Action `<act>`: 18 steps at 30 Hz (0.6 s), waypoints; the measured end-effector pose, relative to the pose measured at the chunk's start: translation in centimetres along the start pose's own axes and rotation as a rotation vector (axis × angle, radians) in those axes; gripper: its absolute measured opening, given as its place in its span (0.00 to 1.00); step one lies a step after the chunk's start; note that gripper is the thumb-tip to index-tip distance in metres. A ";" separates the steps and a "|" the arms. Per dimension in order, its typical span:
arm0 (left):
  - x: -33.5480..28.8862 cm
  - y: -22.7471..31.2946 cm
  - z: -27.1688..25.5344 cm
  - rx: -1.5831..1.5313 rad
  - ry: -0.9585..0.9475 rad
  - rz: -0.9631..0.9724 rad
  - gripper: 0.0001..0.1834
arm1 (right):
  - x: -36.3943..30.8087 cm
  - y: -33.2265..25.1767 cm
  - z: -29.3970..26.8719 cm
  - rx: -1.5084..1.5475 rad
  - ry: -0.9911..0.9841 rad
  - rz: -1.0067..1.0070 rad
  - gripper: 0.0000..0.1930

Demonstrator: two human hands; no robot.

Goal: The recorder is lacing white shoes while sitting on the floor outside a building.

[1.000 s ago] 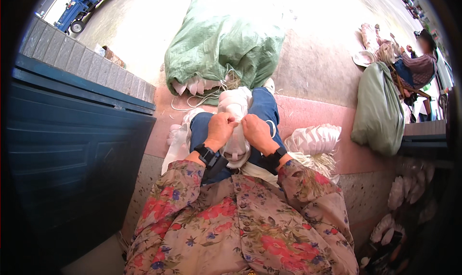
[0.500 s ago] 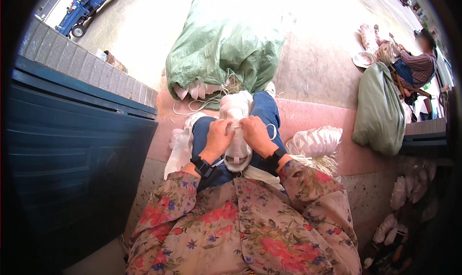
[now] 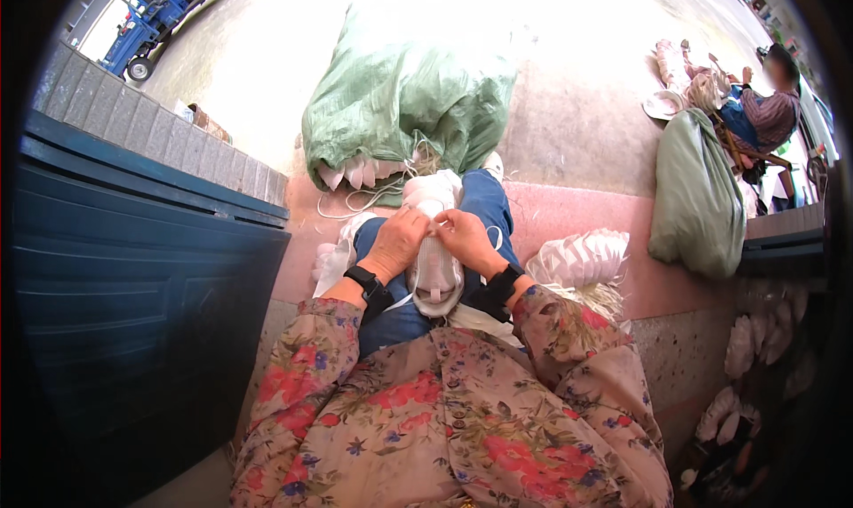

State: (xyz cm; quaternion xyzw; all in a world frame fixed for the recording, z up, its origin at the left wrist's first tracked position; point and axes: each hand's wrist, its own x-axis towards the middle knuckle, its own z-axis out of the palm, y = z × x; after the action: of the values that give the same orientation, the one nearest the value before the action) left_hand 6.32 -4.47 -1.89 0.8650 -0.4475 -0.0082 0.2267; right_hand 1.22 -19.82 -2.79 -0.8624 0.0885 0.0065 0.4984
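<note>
A white shoe (image 3: 437, 275) lies lengthwise between my thighs, its heel end toward me. My left hand (image 3: 402, 240) is over the shoe's middle, fingers curled together; what they pinch is hidden. Right beside it my right hand (image 3: 466, 240) is closed, thumb and finger pinched on a thin white shoelace, though the fingertips partly cover it. A loop of the shoelace (image 3: 498, 238) hangs out past my right hand. The fingertips of both hands nearly meet. Farther forward, more white shoe parts (image 3: 430, 191) rest between my knees.
A big green sack (image 3: 413, 99) with white pieces at its mouth stands ahead. White stacked pieces (image 3: 582, 257) and pale strands lie at my right. A blue panelled door (image 3: 142, 304) is at my left. Another person (image 3: 769, 112) sits far right by a second green sack (image 3: 697, 197).
Both hands have lifted slightly and drawn closer together over the shoe, the left one tilting inward. The whole view has shifted a little.
</note>
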 end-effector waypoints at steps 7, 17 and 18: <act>-1.1 1.6 0.4 -0.212 0.117 -0.216 0.10 | -1.2 -0.3 0.7 0.029 0.046 0.025 0.11; -0.5 1.7 0.9 0.114 0.043 -0.042 0.02 | -1.7 0.0 0.6 -0.249 0.033 -0.052 0.09; -0.4 1.5 0.8 0.138 0.060 0.040 0.02 | -1.6 0.0 0.6 -0.239 0.035 -0.087 0.09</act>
State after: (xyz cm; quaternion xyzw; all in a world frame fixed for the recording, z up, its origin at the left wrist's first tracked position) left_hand 4.75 -5.24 -2.13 0.8694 -0.4570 0.0533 0.1799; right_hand -0.27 -19.02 -2.92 -0.9187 0.0583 -0.0199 0.3902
